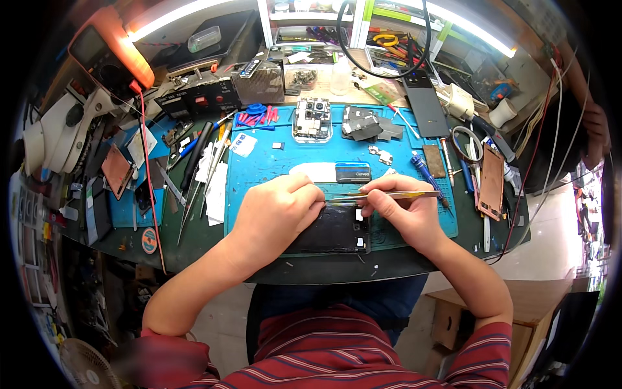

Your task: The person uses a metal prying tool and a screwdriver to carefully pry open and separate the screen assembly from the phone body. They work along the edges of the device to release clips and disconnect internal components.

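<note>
A black phone-sized slab [330, 232] lies flat on the blue work mat [259, 162] near the bench's front edge, with small white patches at its right end. My left hand [275, 211] is closed at its far left edge, thumb and fingers pinched together; what they hold, if anything, is hidden. In my right hand [408, 211] are metal tweezers [414, 194], gripped between thumb and fingers, their tips pointing left toward my left fingertips. Just beyond the slab lies a blue-and-black card [353, 172] beside a white piece.
Farther back sit a clear case of phone parts [312, 121] and dark flat pieces [366, 124]. A blue screwdriver [426, 172] lies right of my right hand. Tools crowd both sides, with an orange multimeter [116, 52] at left. A black cable loop [343, 39] hangs overhead.
</note>
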`<move>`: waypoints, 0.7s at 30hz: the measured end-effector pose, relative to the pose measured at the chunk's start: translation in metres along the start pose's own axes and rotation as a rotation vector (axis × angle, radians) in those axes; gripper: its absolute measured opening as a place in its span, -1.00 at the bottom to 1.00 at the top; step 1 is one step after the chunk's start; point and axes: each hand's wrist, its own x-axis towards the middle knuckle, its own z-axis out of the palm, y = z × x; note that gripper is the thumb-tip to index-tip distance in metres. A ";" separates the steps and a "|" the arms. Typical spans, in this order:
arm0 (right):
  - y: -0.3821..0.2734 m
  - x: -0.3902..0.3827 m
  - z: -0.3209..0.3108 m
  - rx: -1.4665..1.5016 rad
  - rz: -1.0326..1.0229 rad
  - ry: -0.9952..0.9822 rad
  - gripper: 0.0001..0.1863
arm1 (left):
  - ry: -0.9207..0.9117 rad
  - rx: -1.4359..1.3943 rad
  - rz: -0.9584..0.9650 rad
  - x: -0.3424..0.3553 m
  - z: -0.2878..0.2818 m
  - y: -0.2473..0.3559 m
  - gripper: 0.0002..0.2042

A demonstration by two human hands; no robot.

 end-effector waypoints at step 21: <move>-0.024 0.010 0.009 -0.676 -0.482 0.035 -0.69 | 0.012 -0.167 -0.156 -0.009 -0.007 0.003 -0.86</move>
